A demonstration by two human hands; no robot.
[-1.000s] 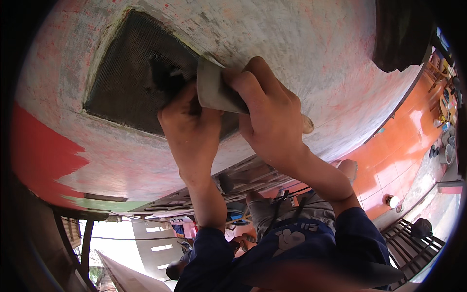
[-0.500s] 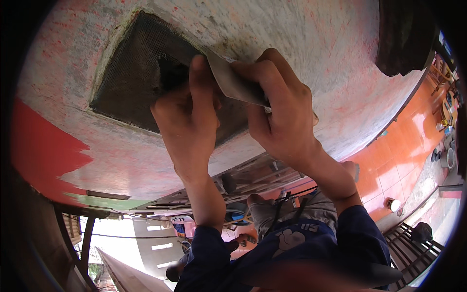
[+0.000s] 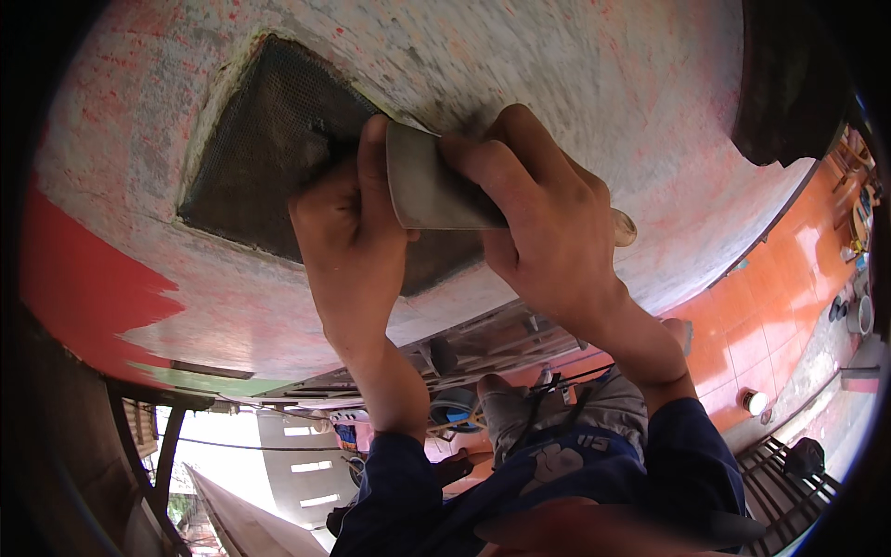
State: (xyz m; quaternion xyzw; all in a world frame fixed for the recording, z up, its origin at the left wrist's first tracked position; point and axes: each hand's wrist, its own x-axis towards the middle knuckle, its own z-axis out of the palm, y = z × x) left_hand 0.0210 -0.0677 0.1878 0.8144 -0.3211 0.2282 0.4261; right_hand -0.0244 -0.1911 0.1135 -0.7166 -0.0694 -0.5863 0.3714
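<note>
My right hand (image 3: 548, 200) grips a putty knife. Its broad grey metal blade (image 3: 432, 186) points left, and its rounded handle end (image 3: 625, 227) sticks out behind the hand. A dark mesh screen (image 3: 251, 158) fills a four-sided opening in the wall, with a torn dark gap beside my left hand. In front of that screen my left hand (image 3: 348, 232) is closed, thumb upright by the blade's left edge. Its curled fingers are largely hidden, so what they hold cannot be made out. The blade lies near the opening's upper right edge.
Around the screen spreads a worn grey-pink wall (image 3: 631, 121), with a red painted patch (image 3: 88, 278) at left. A dark panel (image 3: 789, 84) hangs at upper right. Orange floor tiles (image 3: 761, 306), a small round can (image 3: 753, 401) and a slatted rack (image 3: 789, 483) are at right.
The putty knife's blade has turned to show its broad face more fully. My right hand has moved slightly right and down; my left hand stays nearly in place.
</note>
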